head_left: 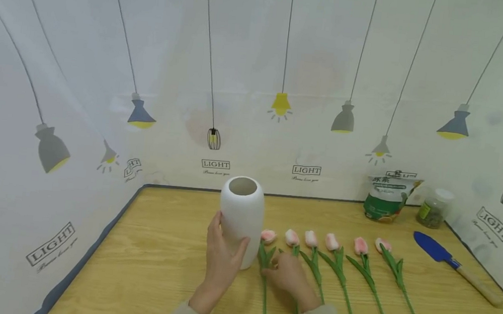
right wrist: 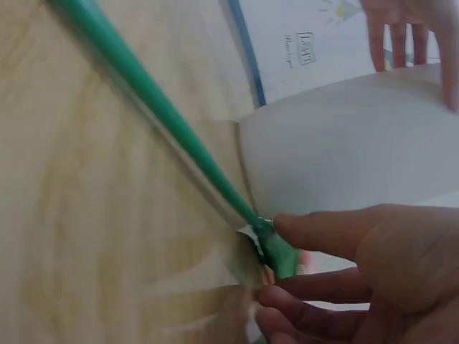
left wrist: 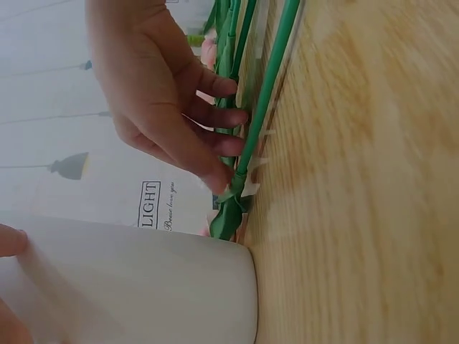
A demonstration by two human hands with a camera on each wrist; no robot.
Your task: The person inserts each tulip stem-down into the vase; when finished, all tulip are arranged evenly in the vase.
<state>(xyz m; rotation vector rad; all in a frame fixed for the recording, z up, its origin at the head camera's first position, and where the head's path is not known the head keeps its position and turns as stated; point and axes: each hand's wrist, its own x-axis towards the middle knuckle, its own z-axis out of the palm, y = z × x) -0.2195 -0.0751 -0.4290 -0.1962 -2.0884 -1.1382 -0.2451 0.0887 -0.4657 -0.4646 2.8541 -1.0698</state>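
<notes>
My left hand (head_left: 223, 255) grips a white vase (head_left: 245, 222) standing upright on the wooden table, its fingers on the left side and thumb across the front. Right of the vase lies a row of pink-and-white artificial tulips with green stems. The nearest tulip (head_left: 264, 287) lies close beside the vase base. My right hand (head_left: 290, 277) has its thumb and forefinger on either side of this tulip where the leaves meet the stem (right wrist: 186, 140), while the other fingers stay loosely bent. In the left wrist view, the tulip's leaves (left wrist: 228, 218) reach the vase's foot.
More tulips, one with its head (head_left: 361, 246) toward the wall, lie to the right. A blue trowel (head_left: 434, 247) with a wooden handle lies beyond them. At the back right stand a green-and-white pouch (head_left: 386, 200) and a lidded jar (head_left: 434, 210). Lamp-printed sheeting (head_left: 259, 77) borders the table.
</notes>
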